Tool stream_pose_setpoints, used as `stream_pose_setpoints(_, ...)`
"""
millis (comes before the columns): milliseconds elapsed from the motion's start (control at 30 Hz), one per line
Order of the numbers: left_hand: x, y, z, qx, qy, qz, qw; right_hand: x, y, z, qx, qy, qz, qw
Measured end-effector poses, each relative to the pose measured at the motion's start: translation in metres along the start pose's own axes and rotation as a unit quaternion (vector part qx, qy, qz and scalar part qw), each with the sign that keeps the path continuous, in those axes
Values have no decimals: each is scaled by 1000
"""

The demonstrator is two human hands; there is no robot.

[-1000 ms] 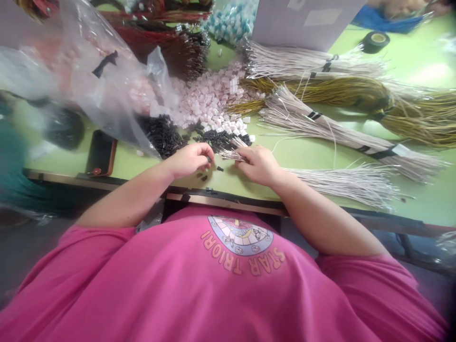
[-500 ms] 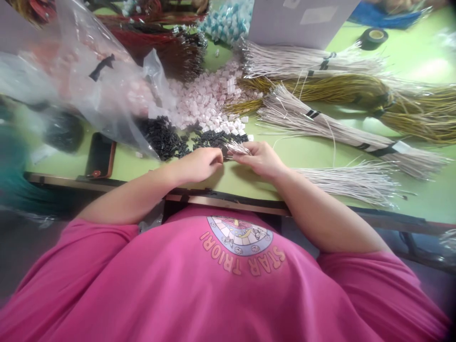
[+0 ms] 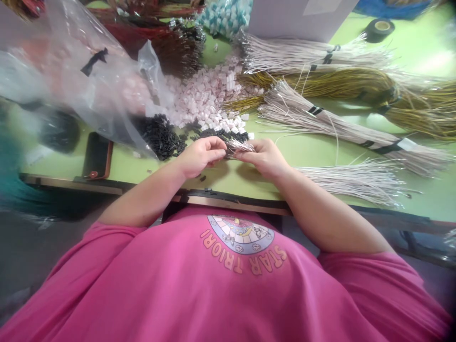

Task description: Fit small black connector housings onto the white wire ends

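Note:
My right hand (image 3: 266, 156) is closed around a bundle of white wires (image 3: 240, 146), whose bright metal-tipped ends point left toward my other hand. The rest of that bundle trails out past my forearm to the right. Thumb and fingers of my left hand (image 3: 204, 153) are pinched together just beside the wire ends; whatever is between them is too small to make out. Directly beyond both hands lies a strip of small black connector housings (image 3: 223, 136), with a bigger black heap (image 3: 164, 137) to the left. White plastic housings (image 3: 217, 104) are piled behind these.
Tied white wire bundles (image 3: 342, 124) and olive-yellow wires (image 3: 342, 83) lie right. A clear plastic bag (image 3: 103, 90) and a phone (image 3: 97, 156) are left. Farther back are a pale box (image 3: 299, 21), black tape (image 3: 379, 30) and teal-and-white pieces (image 3: 225, 18). The table's edge (image 3: 231, 200) runs before me.
My left hand has turned, so its thumb and fingertips now show close to the wire ends. My right hand keeps hold of the wires in nearly the same spot. The view has shifted slightly.

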State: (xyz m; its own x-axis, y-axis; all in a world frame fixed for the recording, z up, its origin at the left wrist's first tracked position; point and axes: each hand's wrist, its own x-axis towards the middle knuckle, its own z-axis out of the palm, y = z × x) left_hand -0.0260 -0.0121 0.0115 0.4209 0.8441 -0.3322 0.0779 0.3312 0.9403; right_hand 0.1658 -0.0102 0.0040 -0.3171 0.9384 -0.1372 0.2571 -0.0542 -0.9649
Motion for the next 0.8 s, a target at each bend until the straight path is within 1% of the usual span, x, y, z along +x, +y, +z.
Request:
stream_pose_setpoints(133, 0, -4, -1, 44, -7, 17, 999, -1, -2, -1, -50, 5, 4, 999)
stream_pose_setpoints(300, 2, -8, -2, 103, 12, 52, 993, -2, -5, -4, -81, -7, -16, 997)
stream_pose_setpoints(367, 3, -9, -2, 101, 2, 61, 993, -2, -6, -5, -83, -17, -26, 996)
stream_pose_setpoints(467, 4, -8, -1, 71, -11, 62, 996, -1, -5, -6, -81, -29, -36, 996)
stream_pose_setpoints(633, 3, -4, 1, 67, 15, 59, 996, -1, -5, -7, -86, -40, -26, 995)
stream_pose_setpoints(800, 2, -3, 0, 83, 23, 63, 994, -1, -8, -6, -96, -36, -9, 995)
